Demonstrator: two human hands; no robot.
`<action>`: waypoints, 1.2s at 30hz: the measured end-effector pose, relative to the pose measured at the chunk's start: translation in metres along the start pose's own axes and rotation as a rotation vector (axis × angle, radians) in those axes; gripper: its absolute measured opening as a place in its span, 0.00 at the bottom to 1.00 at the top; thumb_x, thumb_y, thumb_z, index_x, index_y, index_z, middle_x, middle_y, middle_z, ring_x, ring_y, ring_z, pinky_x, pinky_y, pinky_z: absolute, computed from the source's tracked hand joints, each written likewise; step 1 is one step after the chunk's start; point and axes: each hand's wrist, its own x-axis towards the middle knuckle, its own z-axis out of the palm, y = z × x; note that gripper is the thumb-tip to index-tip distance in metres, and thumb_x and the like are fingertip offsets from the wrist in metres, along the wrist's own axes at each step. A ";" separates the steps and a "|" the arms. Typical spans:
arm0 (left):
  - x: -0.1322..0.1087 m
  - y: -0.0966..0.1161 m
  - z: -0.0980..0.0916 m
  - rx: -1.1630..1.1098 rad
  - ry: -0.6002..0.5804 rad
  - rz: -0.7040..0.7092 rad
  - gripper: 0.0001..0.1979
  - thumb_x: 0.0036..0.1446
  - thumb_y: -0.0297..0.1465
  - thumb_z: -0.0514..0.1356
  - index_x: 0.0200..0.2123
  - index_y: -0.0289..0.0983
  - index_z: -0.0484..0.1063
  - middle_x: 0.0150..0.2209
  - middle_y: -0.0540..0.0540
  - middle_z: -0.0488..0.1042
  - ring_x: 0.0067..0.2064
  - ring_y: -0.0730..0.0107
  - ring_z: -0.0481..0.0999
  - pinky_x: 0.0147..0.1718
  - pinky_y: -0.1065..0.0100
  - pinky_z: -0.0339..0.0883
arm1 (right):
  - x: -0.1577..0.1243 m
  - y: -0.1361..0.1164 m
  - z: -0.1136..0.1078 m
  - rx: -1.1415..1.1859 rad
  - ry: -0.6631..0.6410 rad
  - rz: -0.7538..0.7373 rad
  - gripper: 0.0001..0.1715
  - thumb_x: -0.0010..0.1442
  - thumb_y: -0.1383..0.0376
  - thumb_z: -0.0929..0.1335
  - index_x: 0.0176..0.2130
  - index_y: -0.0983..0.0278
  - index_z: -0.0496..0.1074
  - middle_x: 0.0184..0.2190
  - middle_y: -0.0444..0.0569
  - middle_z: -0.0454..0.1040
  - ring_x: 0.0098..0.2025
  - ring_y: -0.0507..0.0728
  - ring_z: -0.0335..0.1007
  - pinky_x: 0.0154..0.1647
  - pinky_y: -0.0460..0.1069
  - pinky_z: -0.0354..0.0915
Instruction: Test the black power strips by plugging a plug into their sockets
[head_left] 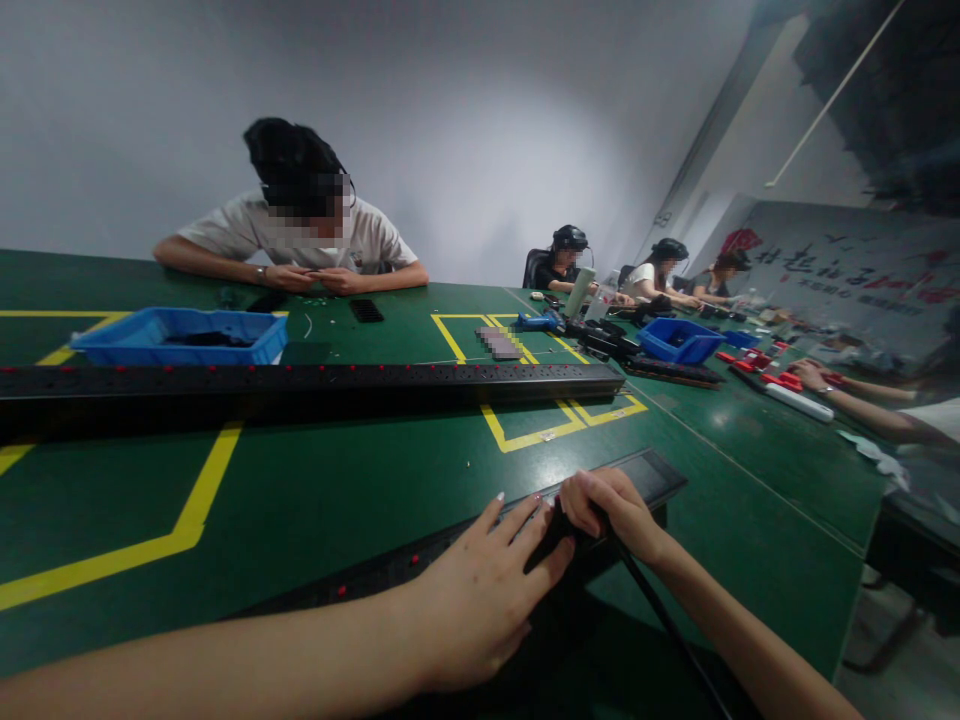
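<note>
A long black power strip with red switches slants across the table in front of me. My left hand lies over it, fingers spread and stretched across its top face. Close beside it, my right hand is closed around a black plug, pressed against the strip near its far right end. From under that hand a black cable runs down toward the bottom edge. My fingers hide the plug's contact with the strip.
Another long black power strip lies across the table ahead. Behind it are a blue tray, a black piece and a co-worker. A blue bin and tools stand further right, where other people work. Yellow tape marks the green table.
</note>
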 end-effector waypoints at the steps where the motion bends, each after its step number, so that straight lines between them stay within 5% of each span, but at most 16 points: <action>1: 0.000 0.000 0.000 0.000 -0.001 0.002 0.38 0.53 0.36 0.56 0.61 0.34 0.40 0.62 0.30 0.42 0.63 0.48 0.38 0.56 0.46 0.42 | 0.000 0.000 0.000 0.000 0.001 0.000 0.30 0.64 0.56 0.54 0.14 0.63 0.58 0.12 0.43 0.58 0.18 0.49 0.54 0.27 0.49 0.56; 36: 0.000 0.001 0.001 0.000 0.016 -0.004 0.37 0.53 0.36 0.56 0.61 0.35 0.40 0.62 0.31 0.42 0.62 0.48 0.39 0.56 0.47 0.42 | 0.000 -0.004 0.002 0.002 0.013 0.014 0.30 0.63 0.56 0.55 0.14 0.63 0.57 0.12 0.42 0.58 0.18 0.49 0.53 0.26 0.48 0.56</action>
